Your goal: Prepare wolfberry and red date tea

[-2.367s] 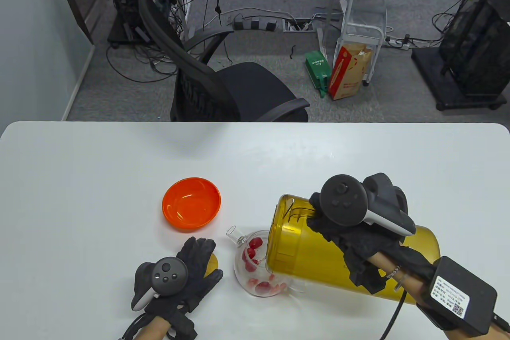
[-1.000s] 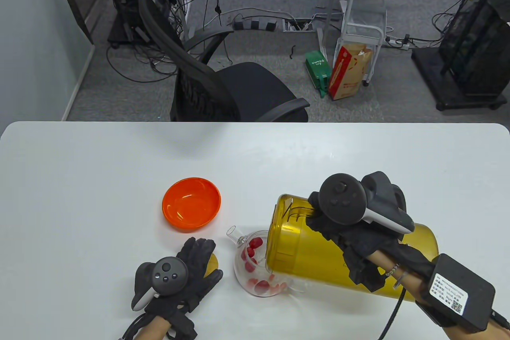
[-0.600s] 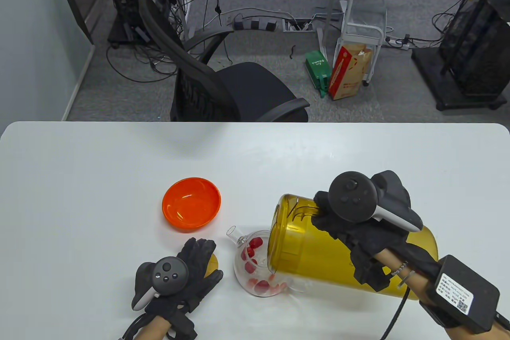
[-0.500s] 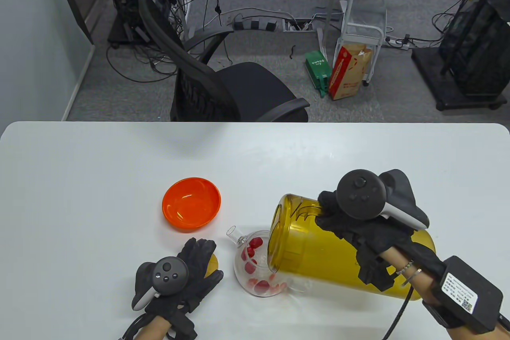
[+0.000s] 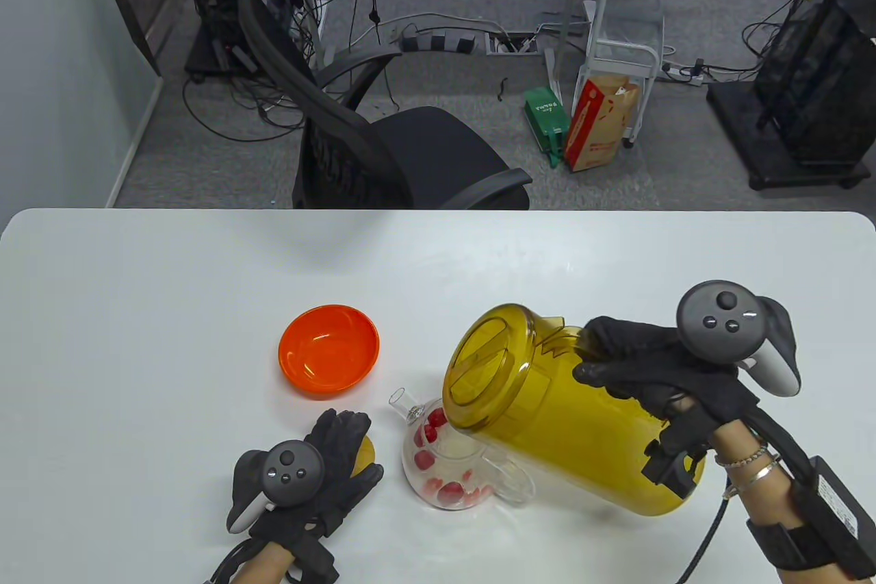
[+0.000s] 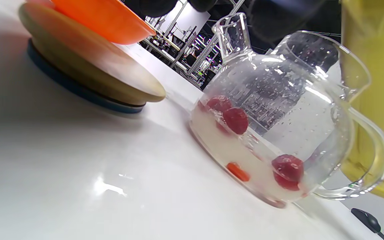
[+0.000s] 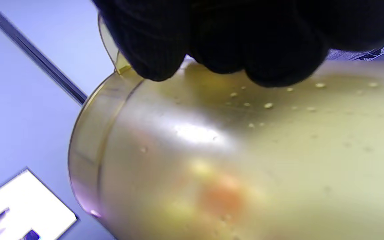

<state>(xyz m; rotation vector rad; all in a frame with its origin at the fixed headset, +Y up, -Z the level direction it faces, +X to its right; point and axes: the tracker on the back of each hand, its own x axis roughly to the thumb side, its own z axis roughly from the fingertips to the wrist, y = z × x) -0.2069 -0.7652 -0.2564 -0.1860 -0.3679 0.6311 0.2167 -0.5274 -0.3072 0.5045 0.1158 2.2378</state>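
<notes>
A glass teapot (image 5: 452,467) stands near the table's front edge with red dates (image 6: 235,120) and a little water in it. My right hand (image 5: 636,365) grips the handle of a yellow pitcher (image 5: 561,420), which hangs tilted over the teapot's right side with its mouth facing up and left. In the right wrist view my gloved fingers (image 7: 212,33) wrap the top of the pitcher (image 7: 245,160). My left hand (image 5: 335,467) rests flat on a wooden lid (image 5: 367,450) just left of the teapot. The lid also shows in the left wrist view (image 6: 88,76).
An orange bowl (image 5: 328,350) sits behind the lid, left of the teapot's spout (image 5: 404,402). The white table (image 5: 171,310) reaches to the back. A black office chair (image 5: 383,153) stands beyond its far edge.
My right hand has moved right and swung the pitcher back toward upright, lifting its mouth up off the teapot. The left hand and the teapot have not moved.
</notes>
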